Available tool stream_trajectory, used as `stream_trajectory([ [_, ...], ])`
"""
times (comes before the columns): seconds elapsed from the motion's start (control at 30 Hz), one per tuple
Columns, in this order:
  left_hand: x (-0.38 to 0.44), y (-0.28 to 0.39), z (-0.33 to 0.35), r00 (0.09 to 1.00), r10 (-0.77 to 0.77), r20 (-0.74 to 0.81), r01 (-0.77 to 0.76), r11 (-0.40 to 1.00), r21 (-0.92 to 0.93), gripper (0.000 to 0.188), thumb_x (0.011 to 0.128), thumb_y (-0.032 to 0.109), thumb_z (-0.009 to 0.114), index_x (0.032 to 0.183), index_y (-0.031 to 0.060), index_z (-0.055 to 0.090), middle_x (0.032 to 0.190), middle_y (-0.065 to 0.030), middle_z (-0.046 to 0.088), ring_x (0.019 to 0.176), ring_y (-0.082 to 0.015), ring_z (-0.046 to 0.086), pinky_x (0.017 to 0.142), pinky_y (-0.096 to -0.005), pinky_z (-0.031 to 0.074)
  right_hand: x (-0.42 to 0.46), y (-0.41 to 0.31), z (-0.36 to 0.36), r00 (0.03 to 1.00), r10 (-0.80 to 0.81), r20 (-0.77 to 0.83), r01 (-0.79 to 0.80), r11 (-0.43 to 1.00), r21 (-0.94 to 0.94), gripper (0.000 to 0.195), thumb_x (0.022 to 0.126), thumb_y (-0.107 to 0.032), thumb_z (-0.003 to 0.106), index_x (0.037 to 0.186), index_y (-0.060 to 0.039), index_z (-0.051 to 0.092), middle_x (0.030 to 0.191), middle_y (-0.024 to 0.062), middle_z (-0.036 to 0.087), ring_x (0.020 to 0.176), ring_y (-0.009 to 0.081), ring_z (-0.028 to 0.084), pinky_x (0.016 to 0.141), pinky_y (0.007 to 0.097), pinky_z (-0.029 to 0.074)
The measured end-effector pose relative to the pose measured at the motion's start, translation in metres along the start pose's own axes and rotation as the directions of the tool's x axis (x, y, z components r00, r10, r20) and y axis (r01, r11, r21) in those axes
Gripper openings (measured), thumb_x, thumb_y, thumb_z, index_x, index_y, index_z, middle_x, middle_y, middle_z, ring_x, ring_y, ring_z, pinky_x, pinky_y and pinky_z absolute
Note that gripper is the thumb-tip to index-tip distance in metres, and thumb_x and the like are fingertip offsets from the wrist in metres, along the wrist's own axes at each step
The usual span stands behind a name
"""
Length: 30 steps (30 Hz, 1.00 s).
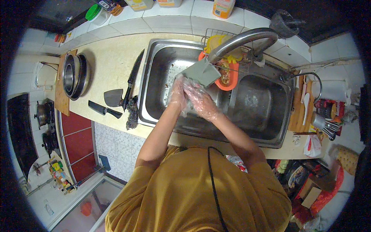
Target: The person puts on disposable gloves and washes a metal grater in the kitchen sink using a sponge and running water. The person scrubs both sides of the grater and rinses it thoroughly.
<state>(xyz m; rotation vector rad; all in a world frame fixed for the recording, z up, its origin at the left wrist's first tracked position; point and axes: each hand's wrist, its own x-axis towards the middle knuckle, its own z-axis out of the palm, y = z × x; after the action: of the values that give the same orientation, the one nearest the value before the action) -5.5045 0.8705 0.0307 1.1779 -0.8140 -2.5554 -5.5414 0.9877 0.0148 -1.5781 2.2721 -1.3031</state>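
My left hand (177, 94) and my right hand (201, 100), both in clear plastic gloves, are close together over the left basin of a steel sink (158, 113). They hold a flat grey-green rectangular object (198, 72) at its lower-left edge, under the mouth of the curved metal tap (243, 42). The fingers partly overlap, and their exact grip is hidden. Beside the object, an orange strainer basket (235, 78) holds food scraps. Behind it, yellow cloths or sponges (216, 43) lie in a wire rack.
Left of the sink lie a long black serrated knife (134, 72), a wide-bladed cleaver (113, 97), a smaller black knife (98, 108) and a dark scouring pad (132, 114). Nested metal bowls (82, 76) stand farther left. A wooden board (295, 116) and utensils (330, 129) are at right.
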Motion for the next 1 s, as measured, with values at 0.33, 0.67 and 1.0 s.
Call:
stream_trajectory([
  [0.33,-0.025,0.018,-0.006,0.996,0.083,0.034,-0.090,0.944,0.318,0.018,0.080,0.016,0.060,0.096,0.0096,0.053,0.075,0.0004,0.057,0.057,-0.0080,0.053,0.041,-0.0186,0.039,0.008,0.055,-0.023,0.889,0.372,-0.267,-0.391,0.920,-0.016,0.039,0.081,-0.001,0.039,0.118,-0.0071,0.052,0.125,0.0158,0.048,0.119,0.0368,0.039,0.104,0.0431,0.026],
  [0.67,-0.038,0.032,-0.011,0.971,0.004,0.241,-0.142,0.817,0.559,0.020,0.077,0.015,0.064,0.094,0.0078,0.056,0.079,-0.0016,0.058,0.064,-0.0100,0.054,0.054,-0.0234,0.042,0.014,0.048,-0.041,0.949,0.256,-0.182,-0.293,0.932,-0.213,0.041,0.083,0.000,0.037,0.122,-0.0057,0.048,0.126,0.0149,0.048,0.117,0.0324,0.042,0.103,0.0413,0.028],
  [1.0,-0.044,0.038,0.003,0.862,0.065,0.502,-0.504,0.015,0.864,0.028,0.081,0.020,0.060,0.104,0.0035,0.057,0.094,-0.0146,0.062,0.085,-0.0284,0.060,0.073,-0.0360,0.046,-0.039,0.082,-0.023,0.604,0.786,0.133,-0.519,0.261,0.814,0.042,0.086,-0.031,0.049,0.120,-0.0068,0.053,0.125,0.0057,0.050,0.119,0.0195,0.041,0.098,0.0390,0.033],
])
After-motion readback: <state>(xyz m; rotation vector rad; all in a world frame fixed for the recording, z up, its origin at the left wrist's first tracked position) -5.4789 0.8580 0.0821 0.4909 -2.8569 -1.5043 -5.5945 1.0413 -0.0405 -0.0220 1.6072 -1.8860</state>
